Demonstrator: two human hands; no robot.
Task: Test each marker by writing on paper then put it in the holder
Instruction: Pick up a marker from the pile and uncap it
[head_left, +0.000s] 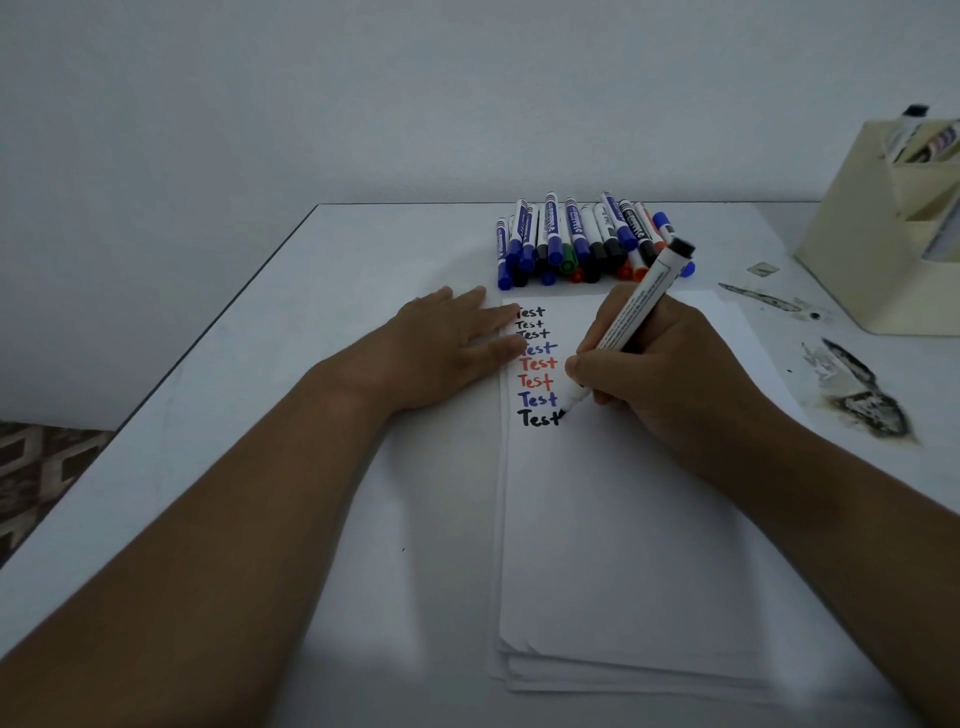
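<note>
My right hand (660, 364) grips a black marker (636, 312), its cap posted on the upper end. The tip touches the paper stack (623, 519) at the end of the lowest black "Test" (540, 418). Above it run several "Test" lines in black, blue and red. My left hand (447, 343) lies flat with straight fingers on the paper's upper left edge. A pile of capped markers (582, 241) in blue, black, green and orange lies beyond the paper. The cream holder (878, 249) stands at the far right with a few markers inside.
The white table (260, 415) has worn, dark scuffed patches (862, 395) at the right, between the paper and the holder. Its left edge drops to a patterned floor (36, 467). A plain wall stands behind the table.
</note>
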